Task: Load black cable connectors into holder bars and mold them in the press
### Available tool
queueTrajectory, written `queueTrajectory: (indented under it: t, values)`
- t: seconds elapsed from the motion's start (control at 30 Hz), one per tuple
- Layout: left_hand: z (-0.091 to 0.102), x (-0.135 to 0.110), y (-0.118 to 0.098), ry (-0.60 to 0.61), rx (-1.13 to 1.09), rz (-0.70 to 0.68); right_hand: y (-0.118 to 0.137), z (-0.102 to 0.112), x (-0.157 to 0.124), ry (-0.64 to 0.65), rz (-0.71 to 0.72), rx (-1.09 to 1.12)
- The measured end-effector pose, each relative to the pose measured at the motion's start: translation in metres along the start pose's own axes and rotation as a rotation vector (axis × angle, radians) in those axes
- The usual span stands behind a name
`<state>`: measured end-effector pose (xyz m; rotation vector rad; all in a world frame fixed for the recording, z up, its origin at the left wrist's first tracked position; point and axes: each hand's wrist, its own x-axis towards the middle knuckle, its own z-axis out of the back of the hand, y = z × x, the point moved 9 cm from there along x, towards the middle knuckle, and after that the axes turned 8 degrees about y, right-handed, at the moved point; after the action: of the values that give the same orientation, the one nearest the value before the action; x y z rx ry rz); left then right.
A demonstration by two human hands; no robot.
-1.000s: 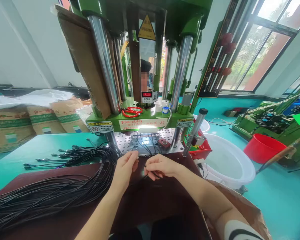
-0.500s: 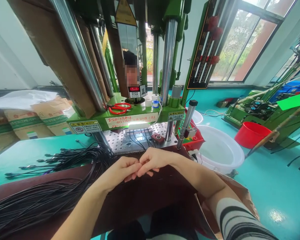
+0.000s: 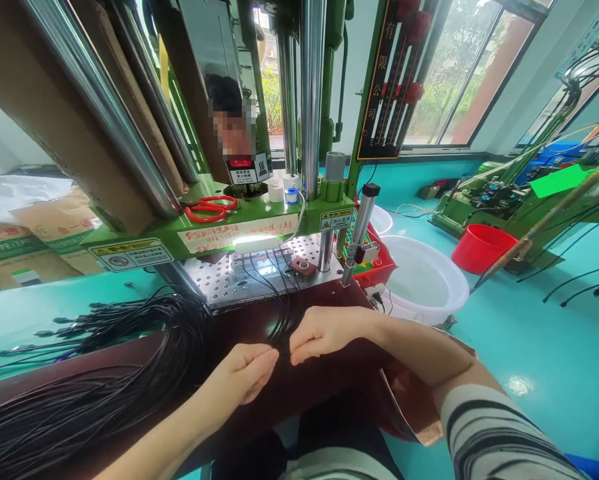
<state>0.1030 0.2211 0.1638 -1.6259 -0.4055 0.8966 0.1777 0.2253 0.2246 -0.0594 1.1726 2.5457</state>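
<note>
My left hand (image 3: 252,372) is closed, fingers curled under and thumb pressed on top. Just right of it, a small gap away, my right hand (image 3: 318,335) is closed too, its fingers pointing left. Whatever either hand may pinch is hidden or too small to make out. Thin black cables (image 3: 282,313) run from the metal mold (image 3: 262,265) on the press's perforated plate (image 3: 206,273) down over the dark red table edge, close behind both hands. A large bundle of black cables (image 3: 114,387) lies on the table to the left of my left hand.
Red-handled scissors (image 3: 212,208) and a blue-white tape roll (image 3: 292,195) lie on the green press beam (image 3: 259,223). A red control box (image 3: 379,267) stands right of the plate. Further right are a white tub (image 3: 424,277) and a red bucket (image 3: 484,248). An open cardboard box (image 3: 414,407) sits below my right arm.
My hands were touching, fingers together; now they are slightly apart and both closed. The view has shifted, so the press appears further left, and the cables by the hands show more.
</note>
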Motion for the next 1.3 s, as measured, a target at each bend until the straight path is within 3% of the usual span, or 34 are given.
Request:
queueTrajectory:
  t: [0.13,0.3,0.43,0.53,0.63,0.77,0.9,1.3]
  values:
    - [0.009,-0.004,0.013,-0.005,-0.051,0.039,-0.018,0.000,-0.018,-0.063,-0.108,-0.240]
    - [0.034,0.002,0.004,-0.018,-0.082,0.019,-0.022,0.009,-0.029,-0.105,-0.165,-0.276]
    - [0.077,0.018,-0.025,-0.272,-0.300,-0.142,-0.027,0.042,-0.011,-0.291,-0.200,-0.301]
    - [0.099,0.032,-0.021,-0.496,-0.555,-0.242,-0.077,0.077,0.010,-0.453,-0.474,-0.220]
    - [0.101,0.049,0.008,-0.608,-0.545,-0.215,-0.128,0.107,0.034,-0.548,-0.676,-0.164]
    - [0.098,0.057,0.034,-0.648,-0.286,-0.277,-0.156,0.130,0.064,-0.612,-0.746,-0.247]
    - [0.101,0.051,0.036,-0.659,-0.109,-0.324,-0.159,0.127,0.079,-0.633,-0.794,-0.373]
    - [0.085,0.063,0.035,-0.424,0.181,-0.283,-0.146,0.113,0.091,-0.512,-0.943,-0.615]
